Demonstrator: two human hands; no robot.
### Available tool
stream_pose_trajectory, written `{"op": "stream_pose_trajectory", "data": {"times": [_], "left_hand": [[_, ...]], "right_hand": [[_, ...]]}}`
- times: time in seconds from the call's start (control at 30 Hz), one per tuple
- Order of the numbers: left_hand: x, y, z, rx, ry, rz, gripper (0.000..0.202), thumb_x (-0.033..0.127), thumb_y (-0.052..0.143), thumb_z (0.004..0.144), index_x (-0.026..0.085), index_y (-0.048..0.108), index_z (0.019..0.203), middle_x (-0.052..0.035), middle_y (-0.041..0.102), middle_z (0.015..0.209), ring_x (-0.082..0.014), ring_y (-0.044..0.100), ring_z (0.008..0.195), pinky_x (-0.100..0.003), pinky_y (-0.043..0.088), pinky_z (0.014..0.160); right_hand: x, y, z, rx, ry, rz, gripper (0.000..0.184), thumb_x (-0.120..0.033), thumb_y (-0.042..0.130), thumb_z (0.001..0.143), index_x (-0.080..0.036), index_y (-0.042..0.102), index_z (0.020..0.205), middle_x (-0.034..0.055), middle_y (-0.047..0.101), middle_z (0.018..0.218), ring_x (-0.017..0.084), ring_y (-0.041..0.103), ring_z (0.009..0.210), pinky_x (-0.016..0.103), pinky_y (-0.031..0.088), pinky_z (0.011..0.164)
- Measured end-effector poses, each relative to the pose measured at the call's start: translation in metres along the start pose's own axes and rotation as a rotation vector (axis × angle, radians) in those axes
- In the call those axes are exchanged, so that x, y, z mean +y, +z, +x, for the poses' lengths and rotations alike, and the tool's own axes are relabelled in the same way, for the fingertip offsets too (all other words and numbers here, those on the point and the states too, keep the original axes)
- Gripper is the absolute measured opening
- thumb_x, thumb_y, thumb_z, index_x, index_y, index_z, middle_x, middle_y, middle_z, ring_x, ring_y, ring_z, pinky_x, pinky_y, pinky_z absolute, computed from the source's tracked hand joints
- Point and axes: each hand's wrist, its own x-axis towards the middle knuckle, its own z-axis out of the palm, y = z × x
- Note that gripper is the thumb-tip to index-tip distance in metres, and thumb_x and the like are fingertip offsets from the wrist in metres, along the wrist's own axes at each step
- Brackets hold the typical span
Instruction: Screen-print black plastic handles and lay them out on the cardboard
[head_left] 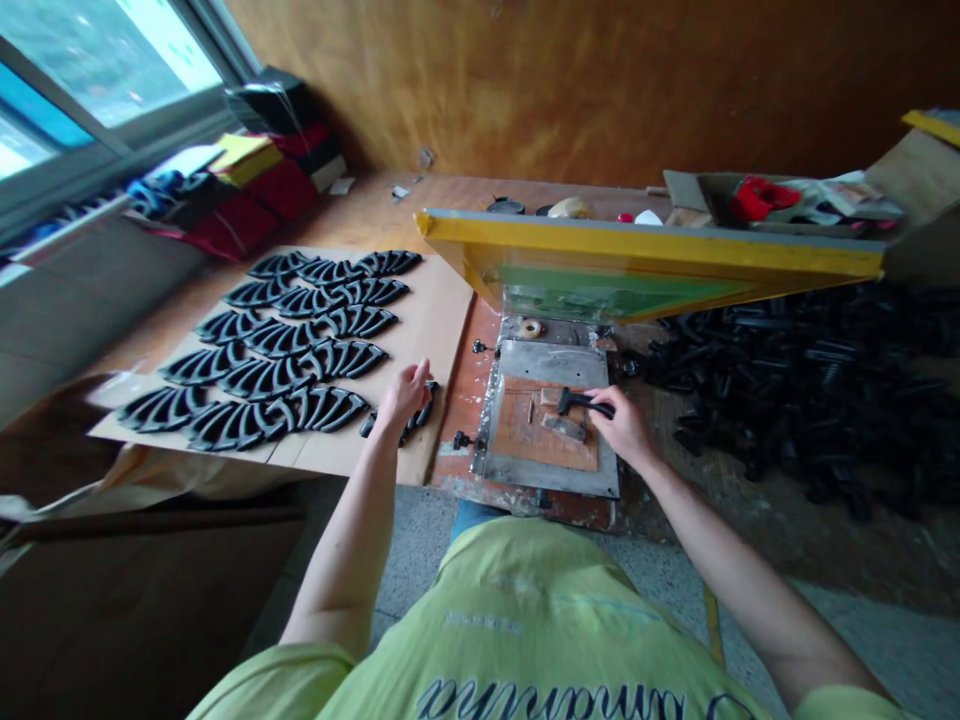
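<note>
My left hand (403, 394) rests on a curved black plastic piece (417, 413) at the right edge of a cardboard sheet (435, 310), fingers closed over it. Rows of several like black pieces (277, 350) lie on that sheet. My right hand (622, 425) grips another black piece (583, 402) and holds it on the brown pad (544, 440) of a grey metal printing base (551, 365). A yellow-framed screen (645, 255) with green mesh is hinged up above the base.
A big heap of black plastic pieces (802, 385) lies to the right. Behind the screen stand small pots and a cardboard box with a red item (757, 197). Folded cloths and papers (247, 190) lie below the window at left. A brown box (150, 590) is near left.
</note>
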Motion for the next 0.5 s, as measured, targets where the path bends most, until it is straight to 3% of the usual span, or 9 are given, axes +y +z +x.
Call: {"op": "stream_pose_trajectory", "data": {"times": [0.07,0.17,0.27,0.37,0.5], "left_hand": [[0.051,0.004,0.0,0.059,0.193,-0.317,0.055,0.066,0.041,0.09,0.017,0.063,0.098,0.0003,0.057,0.054,-0.0113,0.05,0.042,-0.021,0.039,0.044],[0.121,-0.001,-0.01,0.117,0.445,-0.642,0.052,0.063,0.045,0.091,0.02,0.06,0.115,0.0023,0.058,0.055,-0.0091,0.049,0.04,-0.019,0.038,0.043],[0.163,-0.007,-0.024,0.089,0.544,-0.765,0.054,0.062,0.036,0.096,0.02,0.062,0.114,0.0015,0.057,0.055,-0.0092,0.049,0.041,-0.019,0.04,0.042],[0.17,-0.006,-0.038,0.029,0.562,-0.797,0.058,0.063,0.032,0.096,0.017,0.067,0.103,0.0007,0.054,0.053,-0.0094,0.049,0.041,-0.02,0.04,0.041],[0.135,0.001,-0.064,0.02,0.469,-0.814,0.057,0.065,0.039,0.093,0.016,0.069,0.097,-0.0004,0.058,0.059,-0.0093,0.052,0.045,-0.02,0.04,0.042]], "right_hand": [[-0.012,0.026,-0.003,-0.127,-0.091,-0.085,0.03,-0.015,0.049,0.083,-0.021,0.066,0.107,0.0068,0.071,0.11,0.021,0.066,0.1,0.036,0.052,0.09],[-0.022,0.042,-0.007,-0.244,-0.207,-0.324,0.046,-0.008,0.042,0.089,-0.025,0.065,0.125,0.0073,0.067,0.118,0.021,0.061,0.106,0.034,0.048,0.094],[-0.034,0.042,-0.009,-0.278,-0.26,-0.515,0.044,-0.014,0.044,0.092,-0.024,0.063,0.131,0.0105,0.064,0.121,0.026,0.057,0.108,0.038,0.046,0.094],[-0.044,0.04,-0.012,-0.291,-0.268,-0.588,0.041,-0.026,0.048,0.095,-0.023,0.062,0.133,0.0126,0.062,0.123,0.029,0.054,0.11,0.043,0.044,0.094],[-0.032,0.021,-0.012,-0.275,-0.215,-0.488,0.046,-0.041,0.056,0.092,-0.028,0.058,0.136,0.011,0.061,0.123,0.03,0.056,0.109,0.046,0.046,0.094]]}}
